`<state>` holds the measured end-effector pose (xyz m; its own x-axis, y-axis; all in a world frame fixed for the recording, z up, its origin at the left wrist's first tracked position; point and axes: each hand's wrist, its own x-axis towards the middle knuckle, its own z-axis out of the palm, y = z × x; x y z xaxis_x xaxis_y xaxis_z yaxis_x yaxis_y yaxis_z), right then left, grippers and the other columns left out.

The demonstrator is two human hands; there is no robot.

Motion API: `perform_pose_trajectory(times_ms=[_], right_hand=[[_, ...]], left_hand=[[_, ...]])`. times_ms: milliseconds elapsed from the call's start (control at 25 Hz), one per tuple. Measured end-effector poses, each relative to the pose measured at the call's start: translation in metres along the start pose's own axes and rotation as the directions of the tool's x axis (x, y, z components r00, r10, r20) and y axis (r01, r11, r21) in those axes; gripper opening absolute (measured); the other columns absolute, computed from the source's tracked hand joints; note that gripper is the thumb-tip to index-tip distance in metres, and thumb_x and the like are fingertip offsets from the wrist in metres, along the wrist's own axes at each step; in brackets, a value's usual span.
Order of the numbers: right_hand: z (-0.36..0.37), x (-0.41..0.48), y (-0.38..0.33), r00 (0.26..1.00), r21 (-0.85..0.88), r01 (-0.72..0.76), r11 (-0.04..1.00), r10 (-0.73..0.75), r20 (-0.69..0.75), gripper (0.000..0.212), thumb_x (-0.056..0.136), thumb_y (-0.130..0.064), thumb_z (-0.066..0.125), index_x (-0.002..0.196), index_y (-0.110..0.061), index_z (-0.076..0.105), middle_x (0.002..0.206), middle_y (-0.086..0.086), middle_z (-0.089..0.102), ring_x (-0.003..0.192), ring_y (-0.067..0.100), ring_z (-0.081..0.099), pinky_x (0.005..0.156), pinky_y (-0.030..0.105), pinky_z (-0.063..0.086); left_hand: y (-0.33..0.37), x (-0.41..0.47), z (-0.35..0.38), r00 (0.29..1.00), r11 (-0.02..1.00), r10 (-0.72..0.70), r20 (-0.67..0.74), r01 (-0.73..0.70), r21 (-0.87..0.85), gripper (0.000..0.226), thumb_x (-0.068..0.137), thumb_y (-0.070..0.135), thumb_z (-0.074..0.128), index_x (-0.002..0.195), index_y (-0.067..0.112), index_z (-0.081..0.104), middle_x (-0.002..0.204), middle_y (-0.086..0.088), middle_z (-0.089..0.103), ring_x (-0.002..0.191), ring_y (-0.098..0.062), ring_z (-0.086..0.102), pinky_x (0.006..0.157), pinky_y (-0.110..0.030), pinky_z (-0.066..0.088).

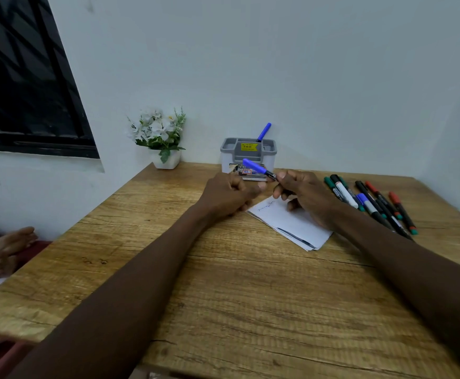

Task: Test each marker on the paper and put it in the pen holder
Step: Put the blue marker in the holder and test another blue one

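Note:
My right hand (304,196) grips a blue-capped marker (257,168), its capped end pointing up and left toward the pen holder. My left hand (227,194) rests curled on the table just left of it, its fingertips close to the marker's lower end; whether it touches the marker is unclear. Folded white paper (291,222) with a faint scribble lies under my right hand. The grey pen holder (248,153) stands at the back by the wall with one blue marker (263,132) upright in it. Several markers (371,202) with green, black, blue and red caps lie on the right.
A white pot of artificial white flowers (159,138) sits at the table's back left corner. A small printed box (246,172) lies in front of the holder. A dark window (23,77) is on the left wall. Someone's bare feet (7,247) show beyond the left table edge.

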<state>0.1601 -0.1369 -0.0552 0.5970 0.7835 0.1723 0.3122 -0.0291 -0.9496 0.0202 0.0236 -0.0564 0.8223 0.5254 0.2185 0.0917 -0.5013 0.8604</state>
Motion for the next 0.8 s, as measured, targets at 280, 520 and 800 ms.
perform_pose_trajectory(times_ms=[280, 520, 800], right_hand=[[0.002, 0.007, -0.001, 0.999, 0.272, -0.034, 0.962, 0.037, -0.007, 0.025, 0.113, -0.019, 0.040, 0.122, -0.017, 0.063, 0.100, 0.004, 0.079, 0.091, 0.018, 0.066, 0.074, 0.034, 0.050], [-0.001, 0.027, -0.018, 0.998, 0.343, 0.035, 0.939, -0.013, -0.066, 0.029, 0.111, -0.010, 0.042, 0.128, -0.018, 0.064, 0.110, -0.004, 0.078, 0.096, 0.004, 0.070, 0.079, 0.025, 0.057], [-0.006, 0.073, -0.039, 0.901, 0.277, 0.236, 0.931, -0.103, -0.420, 0.060, 0.094, 0.005, 0.070, 0.140, -0.017, 0.038, 0.110, 0.016, 0.069, 0.089, 0.026, 0.077, 0.076, 0.035, 0.065]], left_hand=[[0.010, -0.005, 0.001, 0.966, 0.932, 0.121, 0.228, -0.189, 0.308, 0.038, 0.079, 0.019, 0.078, 0.113, 0.035, 0.077, 0.102, 0.023, 0.068, 0.090, -0.005, 0.063, 0.073, -0.013, 0.045], [0.007, -0.001, -0.001, 0.961, 0.938, 0.131, 0.245, -0.200, 0.283, 0.022, 0.081, 0.018, 0.079, 0.102, 0.025, 0.082, 0.098, 0.016, 0.076, 0.070, 0.012, 0.059, 0.062, -0.001, 0.038], [-0.002, 0.003, 0.004, 0.955, 0.928, 0.171, 0.243, -0.239, 0.285, 0.018, 0.082, 0.026, 0.081, 0.100, 0.027, 0.082, 0.107, 0.014, 0.075, 0.063, 0.019, 0.054, 0.063, -0.009, 0.038]])
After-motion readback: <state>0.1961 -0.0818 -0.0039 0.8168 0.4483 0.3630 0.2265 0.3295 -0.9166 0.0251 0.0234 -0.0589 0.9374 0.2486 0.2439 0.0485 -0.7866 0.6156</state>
